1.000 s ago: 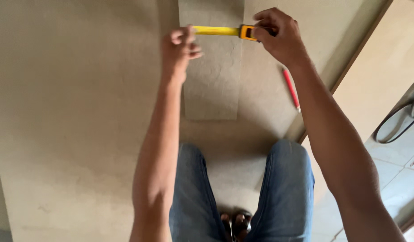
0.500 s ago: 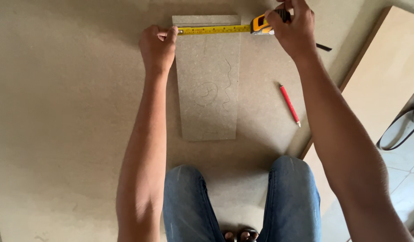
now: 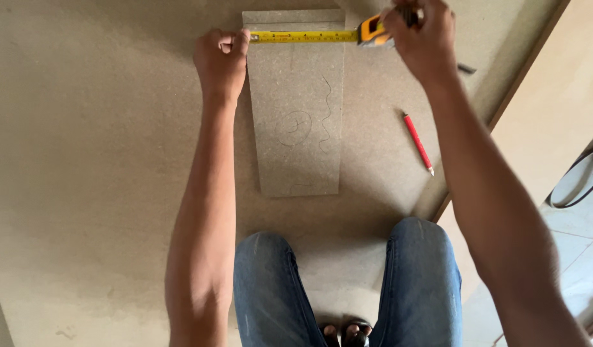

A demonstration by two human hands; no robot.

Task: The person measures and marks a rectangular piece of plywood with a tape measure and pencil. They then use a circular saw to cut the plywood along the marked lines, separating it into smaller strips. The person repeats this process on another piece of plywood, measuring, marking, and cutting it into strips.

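Big board [image 3: 104, 193] lies open leftward — red pencil [image 3: 417, 142] and edge crowd the right.

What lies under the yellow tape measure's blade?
The blade spans a small rectangular board lying on a larger sheet. The left hand covers its hook end; the right hand partly hides the case.

Soft, even daylight (brighter toward the right edge) covers the board [image 3: 104, 193]; faint shadows beneath the arms, focus sharp, no glare.
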